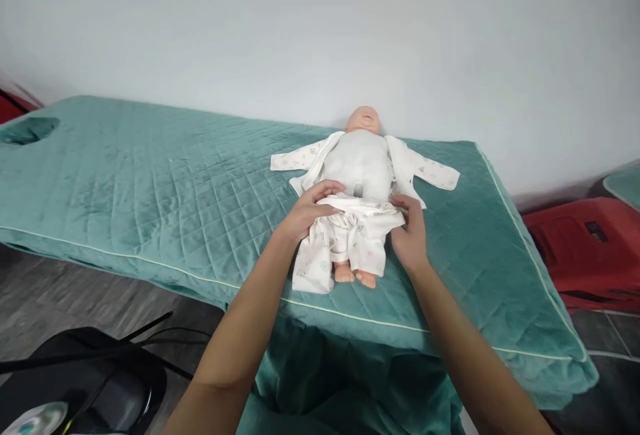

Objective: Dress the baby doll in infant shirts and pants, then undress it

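Since soft cloth may sag, our left hand (311, 207) and right hand (411, 235) pinch the white printed cloth pants (369, 242) over the pink-and-white baby doll's (357, 155) legs on the green quilted bed (190, 188).

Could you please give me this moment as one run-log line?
left hand: on white trousers, one side; right hand: on their other side; doll: on its back; white top: spread open; green cover: quilted, under doll

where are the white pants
In the head view, the white pants are just right of centre, over the legs of the doll, between the left hand and right hand.
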Available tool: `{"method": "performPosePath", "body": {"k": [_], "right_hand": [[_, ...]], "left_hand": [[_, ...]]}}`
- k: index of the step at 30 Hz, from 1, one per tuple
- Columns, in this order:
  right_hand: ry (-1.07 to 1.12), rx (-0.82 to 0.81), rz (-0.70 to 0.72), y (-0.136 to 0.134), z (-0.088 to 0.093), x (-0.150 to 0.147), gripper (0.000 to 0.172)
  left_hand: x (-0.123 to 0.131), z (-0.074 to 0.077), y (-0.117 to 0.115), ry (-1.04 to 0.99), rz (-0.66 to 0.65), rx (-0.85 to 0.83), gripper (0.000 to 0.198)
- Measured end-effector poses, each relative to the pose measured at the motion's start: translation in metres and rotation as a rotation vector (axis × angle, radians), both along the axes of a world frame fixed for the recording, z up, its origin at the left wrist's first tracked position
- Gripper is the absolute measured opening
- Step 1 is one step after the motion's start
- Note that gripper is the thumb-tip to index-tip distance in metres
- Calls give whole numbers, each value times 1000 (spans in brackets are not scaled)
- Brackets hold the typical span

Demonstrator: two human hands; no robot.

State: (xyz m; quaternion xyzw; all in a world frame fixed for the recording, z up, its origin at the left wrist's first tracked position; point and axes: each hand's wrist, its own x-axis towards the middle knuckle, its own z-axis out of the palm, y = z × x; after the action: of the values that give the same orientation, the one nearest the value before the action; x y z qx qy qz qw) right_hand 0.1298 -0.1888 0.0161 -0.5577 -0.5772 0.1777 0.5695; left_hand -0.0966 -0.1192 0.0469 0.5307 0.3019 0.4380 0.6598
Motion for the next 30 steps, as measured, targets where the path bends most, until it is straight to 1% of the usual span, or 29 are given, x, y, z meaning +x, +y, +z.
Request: {"method": "performPosePath", "body": {"k": [1,3,5,6,8,10,12,15,18,20,22,24,26,30], "right_hand": [[-80,62,42,-3,6,-3,43],[-247,107,213,-4,24,-9,50],[-384,0,456,0,50,-16,50],[-438,-67,535,6,64,-20,46],[-511,-238,617,20,86,-27,36],[-527,-394,693,37,99,-34,39],[-466,-475,776,52,99,-37,40],[-232,-489,848,64,83,-37,38],[76,-522,818,67,66,-31,32],[268,-563,762,66,61,-29,27],[417,-597,733,66,58,-28,25],[525,-623,733,67,58,-28,26],[616,-636,737,67,57,-28,29],[736,-580,762,67,55,-26,38]], "left_hand": [[-6,-6,0,-62,-33,-47,50],[-12,-14,1,-186,-79,-110,53],[-14,-18,2,-279,-92,-136,54],[-14,-19,2,-310,-90,-142,53],[-12,-19,3,-341,-77,-147,49],[-11,-19,4,-341,-62,-155,44],[-12,-20,4,-325,-45,-169,41],[-13,-21,4,-297,-29,-191,40],[-13,-20,4,-266,-77,-200,39],[-12,-19,3,-255,-109,-194,41],[-10,-18,3,-257,-114,-189,45],[-10,-17,2,-259,-113,-188,50],[-9,-16,2,-247,-120,-181,55],[-8,-13,1,-174,-146,-156,60]]}}
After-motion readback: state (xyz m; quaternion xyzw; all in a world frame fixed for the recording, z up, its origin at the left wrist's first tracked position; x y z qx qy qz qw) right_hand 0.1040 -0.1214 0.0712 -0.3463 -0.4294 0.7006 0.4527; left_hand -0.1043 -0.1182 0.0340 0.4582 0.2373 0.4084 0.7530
